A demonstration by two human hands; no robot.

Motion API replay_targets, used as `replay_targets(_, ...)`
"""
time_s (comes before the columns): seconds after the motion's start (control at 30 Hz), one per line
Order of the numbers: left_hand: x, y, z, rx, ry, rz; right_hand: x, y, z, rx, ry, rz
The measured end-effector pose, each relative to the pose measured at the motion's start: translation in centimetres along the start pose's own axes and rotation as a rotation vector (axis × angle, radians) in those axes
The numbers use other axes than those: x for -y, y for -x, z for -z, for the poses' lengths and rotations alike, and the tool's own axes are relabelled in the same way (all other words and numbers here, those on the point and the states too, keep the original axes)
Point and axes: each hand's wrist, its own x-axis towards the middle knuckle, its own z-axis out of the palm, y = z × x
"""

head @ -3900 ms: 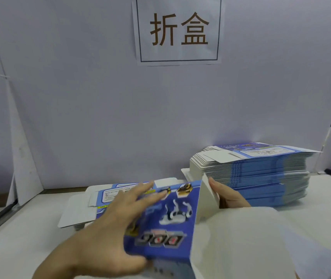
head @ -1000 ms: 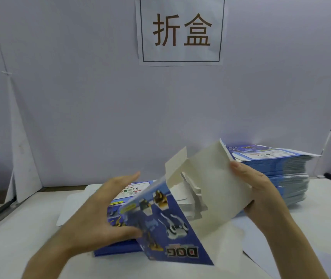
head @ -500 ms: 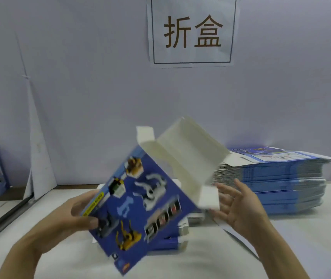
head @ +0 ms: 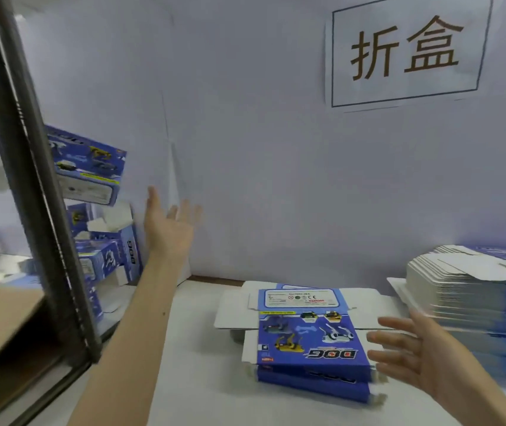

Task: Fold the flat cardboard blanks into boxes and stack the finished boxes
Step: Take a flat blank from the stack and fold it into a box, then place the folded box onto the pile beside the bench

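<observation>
Your left hand [head: 168,229] is open, fingers spread; the folded box [head: 88,170] hangs in air just beside it, above the pile of finished boxes [head: 107,256]. It may land crooked and topple them. Your right hand [head: 414,355], open too, hovers near the flat blanks [head: 304,333].

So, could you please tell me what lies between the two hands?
The head view shows a small pile of flat blanks between the left hand and the right hand.
</observation>
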Motion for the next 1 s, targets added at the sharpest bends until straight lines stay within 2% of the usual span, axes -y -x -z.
replay_targets(0.07, 3.3, 2.1, 0.6, 0.153, -0.453, 0.081, -0.2, -0.2, -0.1, 0.016, 0.038, -0.007)
replay_targets(0.23, 13.2, 9.9, 5.3, 0.807, -1.583, 0.394, -1.1, -0.3, -0.8, 0.029, 0.214, -0.033)
replay_targets(0.3, 15.8, 12.4, 7.0, 1.030, -1.949, 0.365, -1.5, -0.4, -0.9, 0.022, 0.288, -0.031)
replay_targets(0.37, 16.8, 13.6, 7.7, 1.113, -2.125, 0.240, -1.8, -0.4, -0.8, 0.007, 0.342, -0.008)
replay_targets(0.53, 16.7, 14.3, 6.9, 1.123, -2.218, 0.286, -1.9, -0.5, -0.1, -0.072, 0.354, 0.057)
replay_targets(0.6, 15.8, 14.3, 6.0, 1.136, -2.222, 0.250, -1.8, -0.4, 0.0, -0.097, 0.334, 0.084)
replay_targets(0.67, 14.6, 14.2, 4.6, 1.103, -2.185, 0.055, -1.7, -0.4, 0.1, -0.149, 0.257, 0.146)
replay_targets(0.73, 13.0, 14.5, 2.9, 0.938, -1.972, -0.438, -1.4, -0.3, 0.4, -0.235, 0.208, 0.241)
replay_targets(0.83, 10.6, 14.8, 1.0, 0.683, -1.667, -0.901, -0.8, -0.2, 0.8, -0.265, 0.198, 0.332)
replay_targets(0.9, 9.5, 14.7, 0.4, 0.527, -1.567, -1.001, -0.5, -0.1, 0.8, -0.207, 0.218, 0.372)
replay_targets(1.0, 7.9, 15.0, -0.6, 0.312, -1.449, -0.977, -0.5, 0.2, 0.4, -0.113, 0.311, 0.474)
